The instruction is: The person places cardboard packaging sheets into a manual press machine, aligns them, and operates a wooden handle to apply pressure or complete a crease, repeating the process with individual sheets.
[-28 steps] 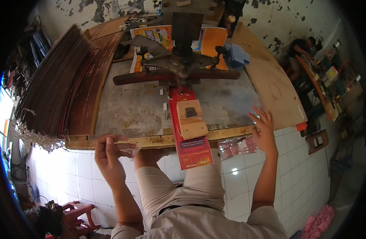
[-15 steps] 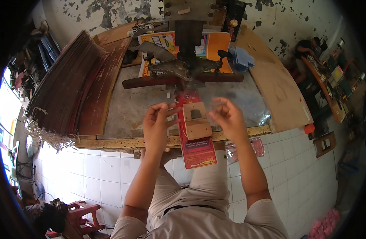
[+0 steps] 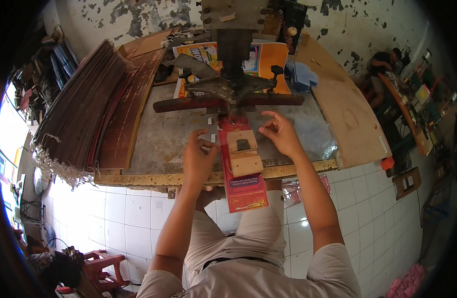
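A long red printed card (image 3: 246,195) lies on the grey metal bed of a press, its near end sticking out past the edge. On top of it sits a pale wooden block (image 3: 246,165) with a dark patch in its far half. My left hand (image 3: 198,158) is just left of the card, touching nothing, its fingers loosely bent and apart. Beyond the block to the right, my right hand (image 3: 282,135) is raised with thumb and forefinger spread, holding nothing. The press head (image 3: 233,87) with its red crossbar (image 3: 189,104) stands just past the card's far end.
Two small white pieces (image 3: 210,120) lie left of the card. A tall stack of brown boards (image 3: 82,99) fills the left side; a bare board (image 3: 345,109) lies along the right. Blue sheets (image 3: 304,78) sit at the back right. A person (image 3: 385,64) sits at a far-right bench.
My right hand has moved away from the block, farther out from me. My left hand has drawn back from the block's left side. The block and card have shifted only slightly.
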